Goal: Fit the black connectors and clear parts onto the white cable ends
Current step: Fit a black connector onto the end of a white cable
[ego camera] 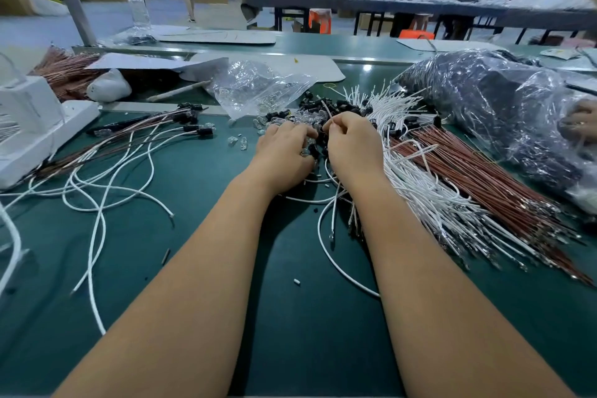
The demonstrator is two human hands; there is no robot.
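- Most of your green work mat (193, 268) lies bare in the near half, between and beside your forearms; the clutter crowds its far half and both side edges.
- To your right, a large crinkled dark plastic bag (504, 107) fills the far right corner, with another person's hand (581, 126) resting on it at the frame edge.
- Just inside that bag, a thick bundle of white cables (429, 191) fans toward you, touching a bundle of red-brown wires (478, 178) that runs out to the mat's right edge.
- At the left edge sits a white foam block (29, 126); finished leads with black ends (193, 126) trail from beside it across the mat's left half.
- Behind your hands, a clear zip bag (258, 87) lies open, its mouth toward the pile.
- Directly ahead, a heap of small black connectors (342, 107) mixes with glassy clear parts (281, 121); a few clear ones lie apart to the left.
- Your left hand (284, 155) rests palm-down on that heap, fingers curled into the pieces; you cannot tell what it holds.
- Your right hand (352, 145) pinches a thin white cable end (324, 108) that stands tilted above the heap.
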